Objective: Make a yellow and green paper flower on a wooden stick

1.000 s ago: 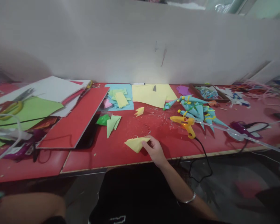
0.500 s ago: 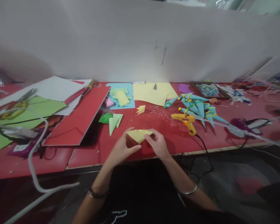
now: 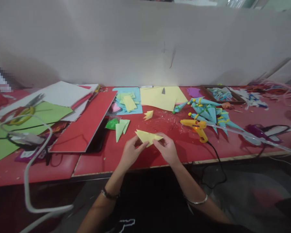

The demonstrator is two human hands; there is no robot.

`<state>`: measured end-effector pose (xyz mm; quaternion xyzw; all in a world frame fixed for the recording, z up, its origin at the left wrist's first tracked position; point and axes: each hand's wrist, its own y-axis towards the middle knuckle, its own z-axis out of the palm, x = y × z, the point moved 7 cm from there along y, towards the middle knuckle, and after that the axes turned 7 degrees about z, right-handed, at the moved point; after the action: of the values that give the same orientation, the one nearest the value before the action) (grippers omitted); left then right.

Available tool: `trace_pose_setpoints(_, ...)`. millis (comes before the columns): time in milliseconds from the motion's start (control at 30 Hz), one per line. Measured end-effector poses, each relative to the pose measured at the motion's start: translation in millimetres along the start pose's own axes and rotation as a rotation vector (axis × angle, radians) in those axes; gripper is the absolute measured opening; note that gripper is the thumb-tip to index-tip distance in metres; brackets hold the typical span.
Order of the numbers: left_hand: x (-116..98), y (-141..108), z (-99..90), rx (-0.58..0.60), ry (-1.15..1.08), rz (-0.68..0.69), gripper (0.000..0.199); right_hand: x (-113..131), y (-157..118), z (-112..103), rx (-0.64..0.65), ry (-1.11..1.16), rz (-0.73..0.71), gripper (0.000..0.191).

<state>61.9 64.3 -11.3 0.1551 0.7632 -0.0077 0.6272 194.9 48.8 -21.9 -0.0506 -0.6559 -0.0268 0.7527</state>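
A folded piece of pale yellow paper (image 3: 146, 137) with pointed ends is held between both hands above the red table's front part. My left hand (image 3: 131, 150) pinches its lower left side, thumb on the near face. At the paper's right end, my right hand (image 3: 167, 149) grips with thumb in front and fingers behind. Light green folded paper triangles (image 3: 121, 128) lie just left of the hands. Beyond them rests a small yellow paper crown shape (image 3: 148, 115). To the right, a yellow glue gun (image 3: 196, 127) lies on its side, apart from the hands.
Blue paper cones (image 3: 207, 111) with yellow trim are heaped behind the glue gun. Yellow sheets (image 3: 160, 98) and a blue sheet (image 3: 138, 110) with paper strips lie at the back. A red board (image 3: 84, 126), scissors (image 3: 26, 110) and white cable (image 3: 27, 181) occupy the left.
The yellow paper has tilted, its left point now raised. My left hand has shifted its hold toward the paper's lower edge. The whole view has moved slightly.
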Motion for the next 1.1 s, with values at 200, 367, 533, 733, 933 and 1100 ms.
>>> trace_pose_setpoints(200, -0.7, -0.9, 1.2, -0.113, 0.059, 0.094, 0.019, 0.0, -1.1, 5.9, -0.019, 0.07, 0.046, 0.02)
trace_pose_setpoints(367, -1.8, 0.4, 2.9, -0.163, 0.15, 0.113, 0.018, -2.9, 0.2, 2.9, -0.09, 0.055, 0.039, 0.016)
trace_pose_setpoints(533, -0.3, 1.7, 2.7, -0.18, 0.22, 0.087, 0.022, -7.5, 3.0, 0.4, -0.078, 0.038, 0.031, 0.015)
trace_pose_setpoints(733, 9.0, 3.8, 7.2, -0.116, 0.103, 0.06, 0.017, -16.3, 5.2, -0.5, -0.1, 0.062, 0.066, 0.016)
trace_pose_setpoints(933, 14.2, 5.1, 12.0, -0.058, 0.048, 0.06, 0.02, -22.0, 5.5, -0.6, -0.132, 0.04, 0.094, 0.018)
trace_pose_setpoints(1100, 6.7, 6.4, 13.3, 0.02, 0.102, 0.114, 0.017, -18.1, 8.0, -6.6, -0.114, 0.007, -0.001, 0.028)
